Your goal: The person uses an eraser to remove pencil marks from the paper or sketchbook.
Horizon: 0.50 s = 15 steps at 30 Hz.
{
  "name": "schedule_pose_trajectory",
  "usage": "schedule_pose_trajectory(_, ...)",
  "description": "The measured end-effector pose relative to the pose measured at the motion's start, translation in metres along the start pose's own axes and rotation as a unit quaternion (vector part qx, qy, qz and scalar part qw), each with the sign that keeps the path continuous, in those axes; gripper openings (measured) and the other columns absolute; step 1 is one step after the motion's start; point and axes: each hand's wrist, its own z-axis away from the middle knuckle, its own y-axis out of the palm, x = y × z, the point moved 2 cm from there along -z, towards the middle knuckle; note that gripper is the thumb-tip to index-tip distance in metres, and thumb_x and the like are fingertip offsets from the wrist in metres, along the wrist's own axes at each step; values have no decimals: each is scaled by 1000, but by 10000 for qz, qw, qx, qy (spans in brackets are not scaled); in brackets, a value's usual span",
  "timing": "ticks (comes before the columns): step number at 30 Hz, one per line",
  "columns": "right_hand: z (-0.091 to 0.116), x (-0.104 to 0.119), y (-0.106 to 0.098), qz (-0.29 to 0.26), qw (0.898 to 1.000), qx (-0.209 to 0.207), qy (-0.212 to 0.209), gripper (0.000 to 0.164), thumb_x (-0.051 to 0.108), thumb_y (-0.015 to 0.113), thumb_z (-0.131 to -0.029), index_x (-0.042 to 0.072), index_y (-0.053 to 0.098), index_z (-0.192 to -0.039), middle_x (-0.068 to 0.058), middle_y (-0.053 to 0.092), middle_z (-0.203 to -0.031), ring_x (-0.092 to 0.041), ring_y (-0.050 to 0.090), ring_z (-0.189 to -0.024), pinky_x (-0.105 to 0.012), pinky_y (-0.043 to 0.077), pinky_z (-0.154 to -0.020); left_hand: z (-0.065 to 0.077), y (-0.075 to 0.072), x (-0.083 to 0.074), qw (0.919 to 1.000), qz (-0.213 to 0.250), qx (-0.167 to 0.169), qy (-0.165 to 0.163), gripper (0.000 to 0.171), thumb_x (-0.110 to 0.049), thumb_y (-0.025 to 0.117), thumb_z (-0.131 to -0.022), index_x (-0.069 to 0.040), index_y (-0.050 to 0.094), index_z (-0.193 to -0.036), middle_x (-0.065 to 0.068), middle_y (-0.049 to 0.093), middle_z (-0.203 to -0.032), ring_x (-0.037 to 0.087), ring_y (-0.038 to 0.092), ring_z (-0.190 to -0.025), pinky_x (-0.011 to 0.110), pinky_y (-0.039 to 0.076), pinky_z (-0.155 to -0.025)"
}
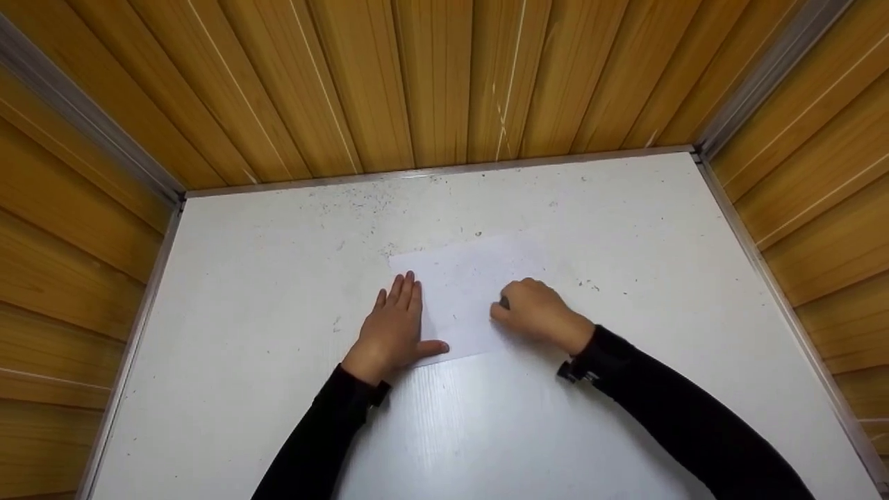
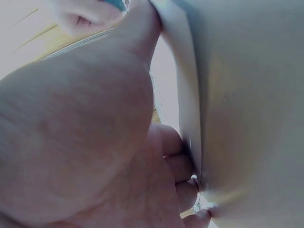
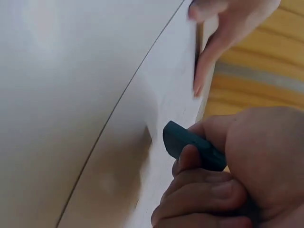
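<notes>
A white sheet of paper [image 1: 462, 292] lies flat on the white table, a little tilted. My left hand [image 1: 392, 330] rests on its left side, fingers straight and thumb spread out along the near edge. Over the right part of the sheet, my right hand [image 1: 538, 309] grips a dark green eraser [image 3: 190, 142] between thumb and curled fingers. Only a small dark end of the eraser shows in the head view. In the right wrist view it looks like a flat block with rounded corners. Faint grey marks and small dark crumbs are on the paper.
Dark crumbs [image 1: 368, 201] are scattered over the table [image 1: 243, 292], thickest towards the back left, with a few right of the sheet. Wood-patterned panels [image 1: 430, 83] with metal edging enclose the back and both sides. Both forearms wear black sleeves with devices at the wrists.
</notes>
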Motion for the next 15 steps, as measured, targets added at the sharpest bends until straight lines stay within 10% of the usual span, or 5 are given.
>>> schedule_pose_trajectory(8, -25, 77, 44, 124, 9933, 175, -1133, 36, 24, 62, -99, 14, 68, -65, 2, 63, -66, -17, 56, -66, -36, 49, -62, 3, 1, 2, 9994, 127, -262, 186, 127, -75, 75, -93, 10, 24, -172, 28, 17, -183, 43, 17, -173, 63, 25, -137)
schedule_pose_trajectory(15, -24, 41, 31, 390, 9961, -93, -781, 33, 26, 65, -99, 13, 65, -68, -5, 64, -74, -21, 57, -72, -40, 50, -66, 1, 2, 3, 9997, 157, -117, 131, 127, -75, 74, -93, 9, 21, -172, 27, 13, -184, 43, 13, -174, 62, 22, -138)
